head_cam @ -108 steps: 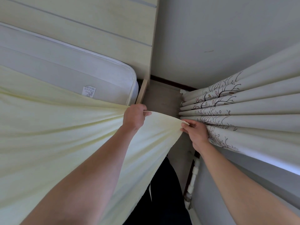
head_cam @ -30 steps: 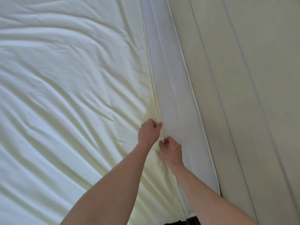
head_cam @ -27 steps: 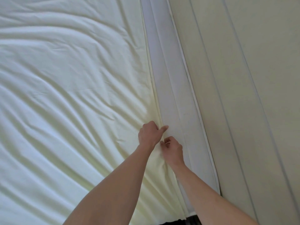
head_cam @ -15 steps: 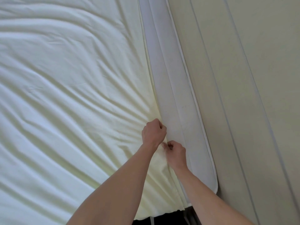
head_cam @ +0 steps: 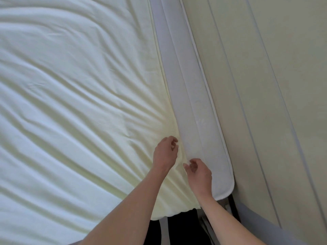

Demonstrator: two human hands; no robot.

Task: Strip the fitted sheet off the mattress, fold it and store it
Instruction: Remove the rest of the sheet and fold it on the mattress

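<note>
Nearest the camera, two bare forearms extend from the bottom edge of the frame over the corner of the bed. Between them, a dark area shows below the loose hem of the fitted sheet (head_cam: pixel 70 103), with a pale strap hanging down through it. The left hand (head_cam: pixel 165 152) is positioned above the sheet's edge with its fingers loosely curled and slightly spread; no fabric is visible between them, and the hand holds nothing. The right hand (head_cam: pixel 199 171) is just beside it, over the boundary between sheet and exposed mattress (head_cam: pixel 194 103), with fingers likewise loosely curled and the palm turned partly upward; it also holds nothing. Whether either hand touches the fabric beneath cannot be determined. The two hands are close together but not in contact. The pale yellow fitted sheet lies on top of the mattress, covering most of the left and centre of the view, creased in long diagonal folds that converge toward the hands. Its right edge is off the mattress side, leaving a white strip of mattress with a piped border and rounded corner uncovered. Beyond the mattress, a pale wood-effect panel (head_cam: pixel 265 85) with thin parallel grooves fills the right side.
</note>
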